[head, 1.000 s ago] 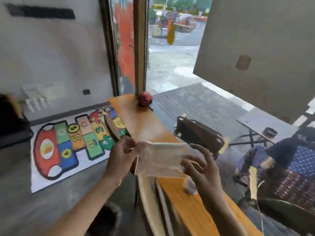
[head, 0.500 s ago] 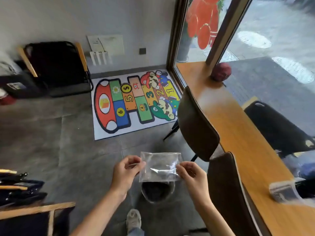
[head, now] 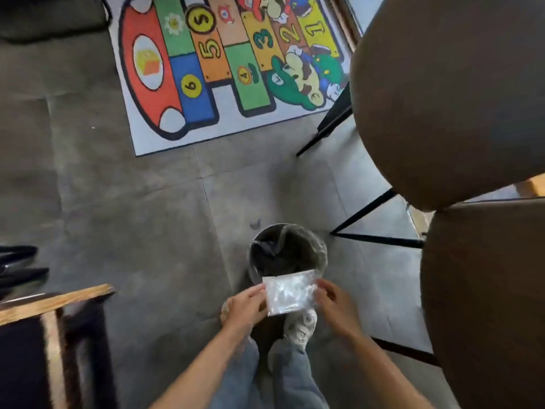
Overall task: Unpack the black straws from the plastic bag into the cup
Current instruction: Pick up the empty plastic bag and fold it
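While held flat between both hands: the plastic bag [head: 290, 291] is seen as a clear, crinkled rectangle, stretched out low in the view, with no contents that can be made out.
Bag position: it is held above the near rim of the bin [head: 320, 249], overlapping that rim, and over a pale shoe [head: 300, 327].
Left hand [head: 243, 307]: the bag's left edge is pinched between thumb and fingertips; the fingers are pressed together.
Right hand [head: 336, 305]: the bag's right edge is pinched between thumb and fingertips; the other fingers are curled loosely and slightly spread.
Bin: a round container lined with a clear liner is set on the grey floor [head: 132, 219], its inside dark.
Legs: blue jeans [head: 292, 376] are seen below the hands, between the two forearms.
Chairs: two brown chair backs [head: 448, 93] are seen at the right, on thin black legs, one just behind the other.
Mat: a colourful hopscotch mat [head: 224, 66] with numbered squares is laid on the floor, well apart from the bin.
Left edge: a wooden-edged dark frame [head: 56, 302] is seen near the bottom corner.
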